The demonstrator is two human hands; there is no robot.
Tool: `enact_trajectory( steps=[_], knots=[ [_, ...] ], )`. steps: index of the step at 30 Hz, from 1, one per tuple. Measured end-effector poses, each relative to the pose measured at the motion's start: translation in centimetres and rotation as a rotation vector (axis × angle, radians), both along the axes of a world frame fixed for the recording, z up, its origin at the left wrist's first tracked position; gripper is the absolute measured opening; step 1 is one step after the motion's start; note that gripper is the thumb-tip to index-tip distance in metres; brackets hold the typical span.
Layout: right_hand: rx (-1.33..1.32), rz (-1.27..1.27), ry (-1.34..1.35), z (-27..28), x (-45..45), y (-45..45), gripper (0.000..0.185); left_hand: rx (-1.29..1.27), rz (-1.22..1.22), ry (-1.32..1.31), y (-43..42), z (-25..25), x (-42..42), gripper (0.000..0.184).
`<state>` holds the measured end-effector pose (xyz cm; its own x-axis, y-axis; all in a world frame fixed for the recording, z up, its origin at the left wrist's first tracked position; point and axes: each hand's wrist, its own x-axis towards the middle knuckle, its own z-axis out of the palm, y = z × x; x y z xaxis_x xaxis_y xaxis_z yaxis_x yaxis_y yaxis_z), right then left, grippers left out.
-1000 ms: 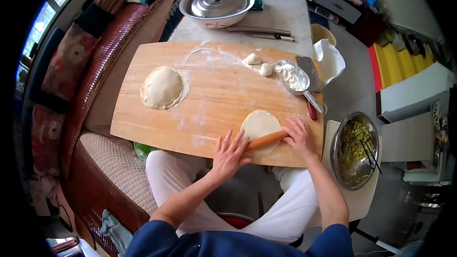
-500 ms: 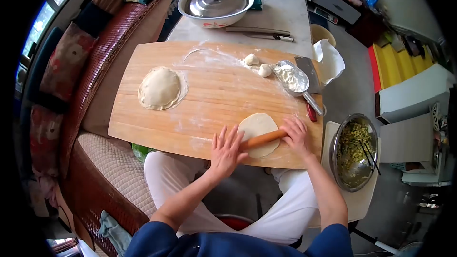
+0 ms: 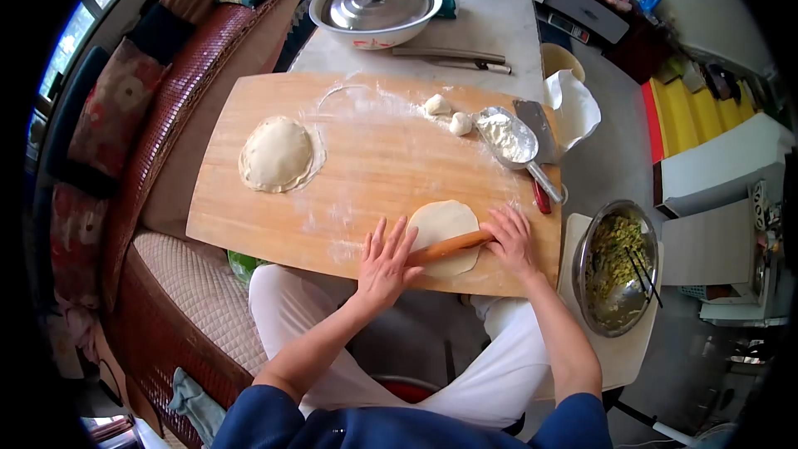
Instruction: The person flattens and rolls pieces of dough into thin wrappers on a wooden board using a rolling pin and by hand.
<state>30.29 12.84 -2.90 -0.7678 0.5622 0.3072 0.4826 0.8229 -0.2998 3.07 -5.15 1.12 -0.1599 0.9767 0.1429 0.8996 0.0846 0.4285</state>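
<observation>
A flattened round of dough [image 3: 445, 223] lies near the front edge of the wooden board [image 3: 366, 166], with an orange-brown rolling pin [image 3: 451, 247] across its lower half. My left hand [image 3: 386, 264] rests on the pin's left end, its fingers spread. On the right end lies my right hand [image 3: 509, 239], fingers stretched out and apart. Further left on the board is a domed stack of round dough [image 3: 277, 155]. Two small dough balls [image 3: 437, 105] sit at the back, beside a metal scoop [image 3: 509, 138] of flour.
A cleaver [image 3: 536, 123] lies behind the scoop. To the right, a steel bowl [image 3: 617, 269] holds yellow-green filling and dark chopsticks. A lidded white basin [image 3: 376, 10] and a long knife [image 3: 453, 57] are on the table behind the board. A white bag [image 3: 573, 106] stands by the board's right corner.
Both hands and the rolling pin have shifted slightly left, and the flat dough appears a little further left too. The view has drifted slightly.
</observation>
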Motion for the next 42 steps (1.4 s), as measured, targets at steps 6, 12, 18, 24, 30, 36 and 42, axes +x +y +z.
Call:
enact_trajectory(
  steps=[6,12,18,24,30,36,42],
  knots=[
    [-0.043,-0.109,-0.138,3.1,-7.5,4.2,0.046,0.083,0.330,0.045,8.1,-1.5,-6.4,0.067],
    [-0.230,-0.299,0.166,-0.2,-5.7,5.3,0.036,0.252,0.247,0.050,9.5,-1.5,-1.1,0.072],
    [-0.275,-0.525,0.360,2.9,0.2,1.2,0.034,0.003,0.003,0.102,5.0,-2.6,7.6,0.071],
    [-0.260,-0.524,0.487,7.3,5.5,-1.4,0.032,-0.068,0.185,0.191,10.0,-2.9,-0.2,0.065],
    [-0.317,-0.557,0.583,9.1,5.9,-3.3,0.034,-0.008,-0.037,0.262,14.9,-3.7,11.4,0.069],
    [-0.341,-0.552,0.608,9.2,6.4,-4.0,0.034,0.060,-0.317,0.076,10.4,-2.2,14.8,0.067],
    [-0.374,-0.536,0.413,6.0,4.8,-3.9,0.038,-0.025,-0.435,0.187,6.8,-1.3,0.4,0.059]
  ],
)
